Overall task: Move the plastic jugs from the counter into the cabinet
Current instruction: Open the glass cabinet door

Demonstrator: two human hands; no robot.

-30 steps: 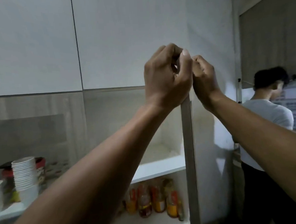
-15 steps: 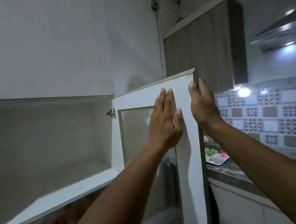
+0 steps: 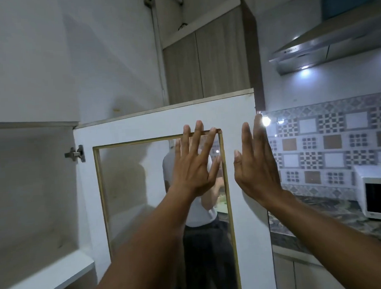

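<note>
The white cabinet door point(image 3: 127, 132) with a glass pane stands swung wide open to the right on its hinge point(image 3: 75, 153). My left hand point(image 3: 194, 166) lies flat, fingers spread, against the pane's top right corner. My right hand point(image 3: 255, 163) is held flat and open at the door's free edge. The cabinet point(image 3: 33, 196) on the left shows a bare upper compartment above a white shelf point(image 3: 46, 278). No plastic jugs are in view.
Through the glass a person in a white shirt point(image 3: 200, 214) stands behind the door. A dark stone counter point(image 3: 317, 217) runs to the right with a white microwave point(image 3: 377, 196). A range hood point(image 3: 325, 44) hangs above patterned wall tiles.
The door has swung from nearly edge-on to wide open. Both hands let go of its edge and now lie flat and spread. My view turned right toward the kitchen.
</note>
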